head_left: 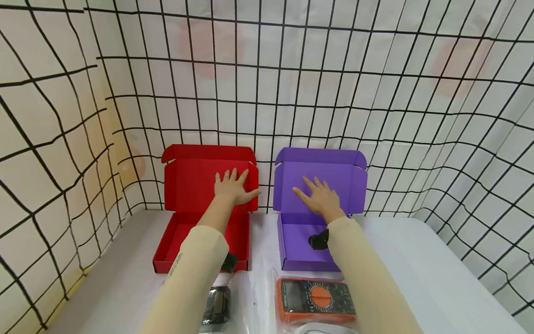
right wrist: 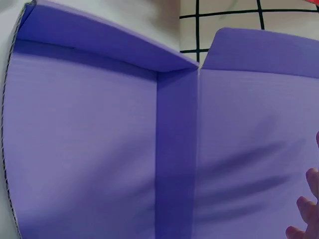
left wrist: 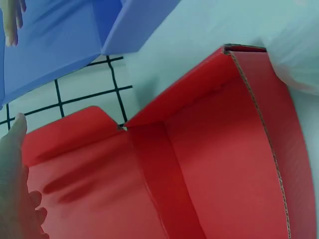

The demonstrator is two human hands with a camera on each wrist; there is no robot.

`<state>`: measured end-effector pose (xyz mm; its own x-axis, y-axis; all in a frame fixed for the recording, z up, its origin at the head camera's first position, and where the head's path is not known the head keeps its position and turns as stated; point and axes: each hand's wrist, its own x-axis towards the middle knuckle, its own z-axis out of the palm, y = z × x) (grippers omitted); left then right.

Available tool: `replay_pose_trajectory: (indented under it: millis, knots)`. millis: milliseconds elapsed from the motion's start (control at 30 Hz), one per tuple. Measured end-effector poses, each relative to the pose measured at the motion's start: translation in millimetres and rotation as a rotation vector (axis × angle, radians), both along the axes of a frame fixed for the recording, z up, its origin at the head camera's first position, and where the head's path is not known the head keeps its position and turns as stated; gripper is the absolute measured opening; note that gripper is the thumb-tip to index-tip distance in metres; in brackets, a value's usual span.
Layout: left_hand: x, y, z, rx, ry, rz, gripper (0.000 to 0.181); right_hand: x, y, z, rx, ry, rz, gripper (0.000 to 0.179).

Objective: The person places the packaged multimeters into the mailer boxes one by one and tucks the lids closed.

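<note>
A red cardboard box stands with its lid raised at the back, and my left hand is spread in front of that lid, holding nothing. To its right is a purple cardboard box, lid also raised; before it my right hand is spread with straight fingers. Both wrist views show bare box floors, the red box and the purple box, with finger shadows on the lids. Whether either hand touches a lid I cannot tell.
An orange multimeter in a clear bag lies in front of the purple box. Near my left forearm is a black device in clear plastic. A white cloth with a black grid surrounds the white table at the back and sides.
</note>
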<state>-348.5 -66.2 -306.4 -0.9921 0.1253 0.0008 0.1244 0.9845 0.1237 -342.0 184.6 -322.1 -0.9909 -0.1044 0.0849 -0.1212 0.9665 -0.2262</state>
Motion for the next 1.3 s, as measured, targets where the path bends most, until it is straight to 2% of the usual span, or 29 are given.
replay_pose_trajectory:
  millis: [133,267,500,700,833,967,1300]
  knots:
    - [1.7,0.9,-7.0,0.021,0.026,0.022,0.079,1.2,7,-8.6,-0.069,0.001,0.009,0.071]
    - [7.8,3.6,-14.1,0.097,0.084,0.042,0.078,4.0,9,-12.3,-0.162,0.017,0.041,0.071]
    - [23.1,13.9,-20.3,0.267,0.125,-0.013,0.077,20.8,16,-17.8,-0.273,0.045,0.1,0.067]
    - [29.0,20.6,-20.3,0.369,0.166,-0.057,0.084,31.8,21,-27.3,-0.322,0.083,0.13,0.064]
    - [32.2,25.9,-21.7,0.359,0.181,-0.079,0.085,38.5,23,-30.4,-0.363,0.125,0.144,0.06]
    - [38.9,32.7,-23.0,0.329,0.192,-0.126,0.081,47.8,29,-33.8,-0.388,0.179,0.139,0.056]
    - [69.7,44.4,-26.8,0.282,0.185,-0.253,0.072,77.3,54,-46.4,-0.431,0.189,0.071,0.052]
